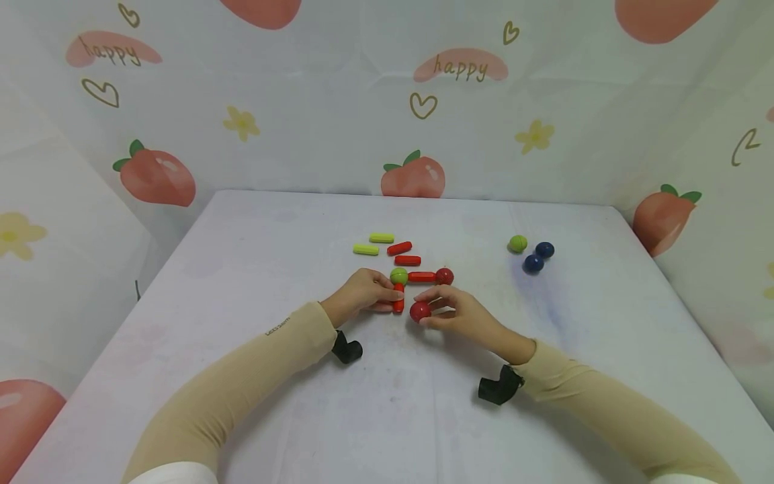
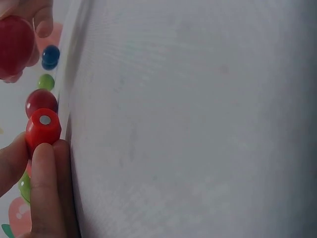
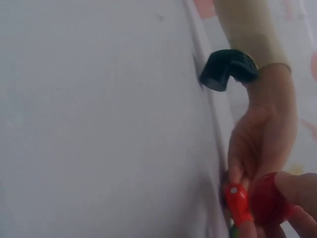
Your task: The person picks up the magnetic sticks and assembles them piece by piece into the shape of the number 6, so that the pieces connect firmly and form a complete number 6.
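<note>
My left hand (image 1: 365,293) pinches a red rod (image 1: 398,298) near its middle. The rod's far end meets a green ball (image 1: 399,275), and its near end shows a small silvery disc in the left wrist view. From the green ball a second red rod (image 1: 421,277) runs right to a dark red ball (image 1: 444,276). Between the fingers and thumb of my right hand (image 1: 462,314) is another red ball (image 1: 420,311), held just right of the near end of the pinched rod. In the right wrist view this red ball (image 3: 267,201) partly overlaps the left hand.
Behind the joined pieces lie two loose red rods (image 1: 408,261) and two yellow-green rods (image 1: 365,249). Farther right on the white table (image 1: 387,417) rest a green ball (image 1: 517,243) and two dark blue balls (image 1: 533,263). A printed cloth (image 1: 338,101) rises behind the table.
</note>
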### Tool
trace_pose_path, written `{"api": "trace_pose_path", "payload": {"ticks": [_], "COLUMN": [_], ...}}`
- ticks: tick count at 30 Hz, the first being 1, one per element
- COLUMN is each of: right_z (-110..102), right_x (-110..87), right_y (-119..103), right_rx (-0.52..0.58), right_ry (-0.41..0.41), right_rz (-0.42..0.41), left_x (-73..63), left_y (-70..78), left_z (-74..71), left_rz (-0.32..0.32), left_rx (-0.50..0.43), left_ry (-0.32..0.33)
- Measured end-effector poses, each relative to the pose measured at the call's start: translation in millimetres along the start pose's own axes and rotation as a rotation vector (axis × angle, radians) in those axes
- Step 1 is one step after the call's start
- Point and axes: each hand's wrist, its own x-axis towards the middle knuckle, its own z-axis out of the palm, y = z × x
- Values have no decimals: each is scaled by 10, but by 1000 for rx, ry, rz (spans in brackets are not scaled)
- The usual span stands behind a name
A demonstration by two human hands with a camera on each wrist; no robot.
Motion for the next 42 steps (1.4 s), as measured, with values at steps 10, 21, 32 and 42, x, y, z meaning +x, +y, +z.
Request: {"api": "trace_pose_path", "payload": {"ticks": [10,21,32,42], "right_z": [150,242,282,286], "right_x": [49,129,169,198], "right_y": [12,19,11,13], "right_rx": [-8,-64,-72,-70], "right_ry": [-73,-60,-46,-53], "right_rz": [8,12,10,8], "left_x": [-13,16,10,-5], "left_y": [-8,-25,-16,-2], "left_z": [-5,-16,-12,-9], "left_rz": [22,23,23,33], "left_rx": [-25,-18,-13,6], "left_ry": [-33,-45,-40,-40]}}
